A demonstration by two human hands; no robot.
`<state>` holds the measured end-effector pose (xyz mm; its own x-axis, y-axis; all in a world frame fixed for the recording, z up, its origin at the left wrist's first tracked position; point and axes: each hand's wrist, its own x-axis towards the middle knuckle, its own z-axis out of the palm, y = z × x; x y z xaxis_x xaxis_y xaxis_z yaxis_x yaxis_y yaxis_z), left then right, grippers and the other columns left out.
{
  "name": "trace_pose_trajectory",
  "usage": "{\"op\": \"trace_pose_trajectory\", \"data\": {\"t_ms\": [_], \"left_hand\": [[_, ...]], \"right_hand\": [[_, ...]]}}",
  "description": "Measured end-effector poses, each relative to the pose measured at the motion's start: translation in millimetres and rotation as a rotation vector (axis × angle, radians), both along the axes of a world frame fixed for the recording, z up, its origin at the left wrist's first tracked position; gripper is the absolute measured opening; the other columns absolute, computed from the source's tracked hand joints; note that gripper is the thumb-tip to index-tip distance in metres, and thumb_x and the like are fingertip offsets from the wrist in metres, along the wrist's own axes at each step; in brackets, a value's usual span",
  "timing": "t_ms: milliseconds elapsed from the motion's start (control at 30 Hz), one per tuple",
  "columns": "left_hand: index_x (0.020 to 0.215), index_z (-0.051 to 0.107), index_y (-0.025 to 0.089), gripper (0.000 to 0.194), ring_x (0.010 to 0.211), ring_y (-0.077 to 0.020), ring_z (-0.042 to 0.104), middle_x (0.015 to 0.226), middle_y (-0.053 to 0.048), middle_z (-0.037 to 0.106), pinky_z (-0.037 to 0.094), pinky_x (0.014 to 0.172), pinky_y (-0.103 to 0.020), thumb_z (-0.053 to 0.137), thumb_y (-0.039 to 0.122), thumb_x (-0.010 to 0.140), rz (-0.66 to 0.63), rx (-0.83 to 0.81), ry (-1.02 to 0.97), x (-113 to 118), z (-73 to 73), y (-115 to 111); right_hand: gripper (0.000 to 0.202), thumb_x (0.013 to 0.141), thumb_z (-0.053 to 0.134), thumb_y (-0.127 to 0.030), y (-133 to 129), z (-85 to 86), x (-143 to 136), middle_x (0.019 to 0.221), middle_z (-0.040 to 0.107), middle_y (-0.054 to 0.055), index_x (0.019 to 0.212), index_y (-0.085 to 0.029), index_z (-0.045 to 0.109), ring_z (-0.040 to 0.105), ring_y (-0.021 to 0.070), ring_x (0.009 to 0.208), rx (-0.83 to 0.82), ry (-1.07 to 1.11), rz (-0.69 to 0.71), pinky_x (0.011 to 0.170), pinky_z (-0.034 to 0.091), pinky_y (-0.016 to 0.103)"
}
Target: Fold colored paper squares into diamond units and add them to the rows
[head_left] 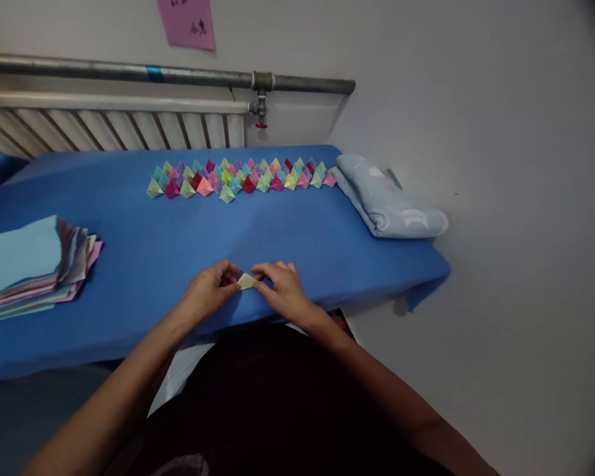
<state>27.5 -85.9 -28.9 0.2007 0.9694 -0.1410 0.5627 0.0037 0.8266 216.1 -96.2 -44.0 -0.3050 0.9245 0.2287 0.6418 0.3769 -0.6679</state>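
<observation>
Pinching a small pale yellow folded paper (246, 282) from both sides, the left hand (212, 285) grasps its left corner and the right hand (283, 288) its right corner, between thumb and fingers. The paper is at the near side of a blue cloth (153, 244); whether it touches the cloth is hard to tell. Farther back sit rows of colourful paper shapes (248, 186), one pale green shape (227, 194) in front of the rest. A stack of coloured paper (22, 248) lies well to the left, a folded light blue blanket (401, 215) to the right. Behind are a white radiator (116, 129), a metal pipe (94, 69) and a pink note (187, 26) on the wall (302, 33).
</observation>
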Motion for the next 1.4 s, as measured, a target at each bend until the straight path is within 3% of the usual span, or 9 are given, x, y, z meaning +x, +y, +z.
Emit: {"op": "trace_pose_trajectory", "data": {"t_ms": [133,233,367,467,667,900,1033,1233,1400], "left_hand": [[0.093,0.064,0.018,0.032,0.073,-0.0186,0.061,0.081,-0.003,0.066,0.048,0.069,-0.031,0.063,0.033,0.065,0.039,0.041,0.114,-3,5.8,0],[0.088,0.066,0.018,0.031,0.067,-0.0182,0.06,0.072,-0.001,0.065,0.047,0.061,-0.03,0.065,0.04,0.066,0.07,-0.091,0.142,-6,15.3,-1],[0.079,0.065,0.017,0.035,0.06,-0.0148,0.058,0.065,0.001,0.063,0.044,0.051,-0.025,0.07,0.046,0.061,0.047,-0.358,-0.109,-8,22.8,-2],[0.074,0.063,0.016,0.037,0.062,-0.0144,0.06,0.067,-0.001,0.064,0.046,0.052,-0.024,0.074,0.047,0.058,0.05,-0.428,-0.272,-7,23.7,-5],[0.071,0.061,0.016,0.036,0.062,-0.0145,0.061,0.07,-0.003,0.067,0.048,0.057,-0.027,0.076,0.047,0.059,0.083,-0.388,-0.403,0,28.8,-13],[0.068,0.062,0.017,0.036,0.059,-0.0136,0.059,0.067,-0.002,0.066,0.047,0.057,-0.027,0.077,0.049,0.059,0.085,-0.374,-0.44,4,32.6,-20],[0.073,0.062,0.017,0.035,0.063,-0.0154,0.06,0.069,-0.002,0.065,0.051,0.062,-0.03,0.072,0.05,0.066,0.044,-0.278,-0.363,4,29.5,-23],[0.095,0.068,0.023,0.024,0.095,-0.0197,0.062,0.107,-0.004,0.063,0.052,0.082,-0.034,0.065,0.04,0.077,-0.106,0.273,-0.137,3,33.6,-29],[0.088,0.066,0.023,0.013,0.079,-0.0131,0.061,0.104,-0.002,0.064,0.05,0.073,-0.028,0.062,0.031,0.08,-0.287,0.262,-0.043,4,34.1,-31]], "right_hand": [[0.02,0.085,0.061,-0.018,2,-1.3,0,0.088,0.071,-0.001,0.103,-0.023,0.067,0.06,0.0167,0.088,-0.009,0.072,-0.04,0.087,0.035,0.034],[0.017,0.084,0.062,-0.019,3,-1.4,0,0.085,0.069,-0.001,0.1,-0.022,0.067,0.061,0.0153,0.085,-0.053,0.205,-0.08,0.087,0.039,0.034],[0.018,0.081,0.061,-0.02,0,0.3,0,0.087,0.066,-0.001,0.098,-0.022,0.066,0.061,0.0136,0.084,-0.189,0.409,-0.051,0.079,0.046,0.029],[0.018,0.08,0.06,-0.021,-4,2.2,-1,0.087,0.065,-0.001,0.096,-0.022,0.065,0.06,0.0132,0.083,-0.25,0.475,-0.032,0.077,0.048,0.027],[0.022,0.077,0.062,-0.022,-9,11.6,-2,0.091,0.064,0.001,0.099,-0.02,0.064,0.058,0.0136,0.082,-0.263,0.512,-0.084,0.076,0.047,0.028],[0.023,0.074,0.063,-0.024,-14,26.9,-1,0.07,0.057,-0.004,0.096,-0.02,0.06,0.054,0.0109,0.063,-0.553,0.746,-0.04,0.062,0.043,0.025],[0.021,0.068,0.062,-0.02,-14,26.7,-1,0.06,0.052,-0.007,0.089,-0.021,0.058,0.045,0.009,0.053,-0.574,0.818,-0.086,0.053,0.035,0.022],[0.014,0.067,0.059,-0.019,-11,24.5,-2,0.056,0.047,-0.009,0.081,-0.02,0.059,0.039,0.0067,0.049,-0.564,0.75,-0.106,0.049,0.029,0.02],[0.012,0.07,0.055,-0.016,-13,29.5,-4,0.054,0.045,-0.008,0.081,-0.02,0.06,0.04,0.0059,0.047,-0.591,0.676,-0.058,0.046,0.029,0.018]]}}
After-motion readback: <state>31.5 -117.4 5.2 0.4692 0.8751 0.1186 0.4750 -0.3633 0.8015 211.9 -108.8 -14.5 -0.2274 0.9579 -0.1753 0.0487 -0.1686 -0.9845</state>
